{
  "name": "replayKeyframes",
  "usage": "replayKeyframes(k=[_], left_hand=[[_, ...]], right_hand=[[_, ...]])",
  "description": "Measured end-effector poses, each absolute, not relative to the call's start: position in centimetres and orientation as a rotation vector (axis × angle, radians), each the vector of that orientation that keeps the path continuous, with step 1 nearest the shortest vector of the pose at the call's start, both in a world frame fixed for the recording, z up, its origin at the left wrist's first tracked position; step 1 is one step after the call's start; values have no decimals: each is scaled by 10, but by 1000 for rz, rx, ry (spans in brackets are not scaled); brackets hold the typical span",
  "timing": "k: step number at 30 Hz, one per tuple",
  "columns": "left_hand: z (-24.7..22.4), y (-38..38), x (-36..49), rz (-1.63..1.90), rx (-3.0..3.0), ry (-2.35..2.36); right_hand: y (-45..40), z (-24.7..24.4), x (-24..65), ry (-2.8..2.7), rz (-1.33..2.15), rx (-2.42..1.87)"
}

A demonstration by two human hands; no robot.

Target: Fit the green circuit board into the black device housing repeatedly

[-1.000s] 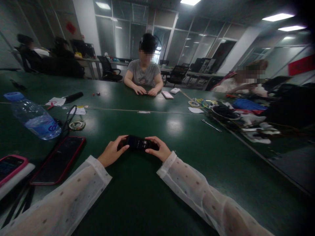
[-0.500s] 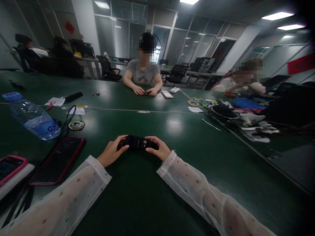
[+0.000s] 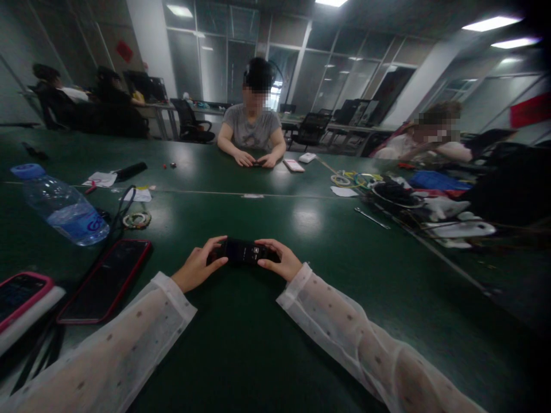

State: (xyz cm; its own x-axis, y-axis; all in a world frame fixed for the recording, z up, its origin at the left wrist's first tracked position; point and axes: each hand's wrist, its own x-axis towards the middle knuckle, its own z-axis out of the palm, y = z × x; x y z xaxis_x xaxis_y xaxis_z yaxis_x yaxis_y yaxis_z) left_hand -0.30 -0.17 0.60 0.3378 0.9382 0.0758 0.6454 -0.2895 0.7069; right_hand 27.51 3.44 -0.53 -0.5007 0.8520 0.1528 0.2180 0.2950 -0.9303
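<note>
Hard to make out: the screen [image 3: 247, 251] of the black device [image 3: 235, 248] is lit, but its text is too small to read. Both ends of the device are dark and partly covered by fingers, so exact outline unclear. Can't tell whether it touches the table [image 3: 241, 350] or is held just above. Sleeves [image 3: 365, 338] run out of view at the bottom. Pink phone [image 3: 20, 295] is cut off at left, lying over a white item [image 3: 37, 315], also cut off. Far right is dark; the clutter [image 3: 447, 206] there is blurred, most items not identifiable. Faces are pixelated.

Left hand [image 3: 198, 267]: partly curled, pinching the device's left end, thumb on the near side, fingers round the far side. Right hand [image 3: 280, 261]: same grip on the right end, thumb near, fingers far. Neither spread wide; hands well apart, the device between them, near middle of the table.

Left of the left hand: red phone [image 3: 107, 278], flat, with bottle [image 3: 71, 209] beyond, part full, and bracelet [image 3: 136, 220] just beside. Spanner [image 3: 372, 218] lies far right of the right hand. Across the table, a person [image 3: 252, 129] sits with both hands on a small dark object, details hidden.
</note>
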Motion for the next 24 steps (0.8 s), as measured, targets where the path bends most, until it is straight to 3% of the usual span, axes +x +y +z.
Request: replayKeyframes(k=[24], left_hand=[[7,1,-5,692,1932,1299]], right_hand=[[33,1,275,-1916,1260,-946]])
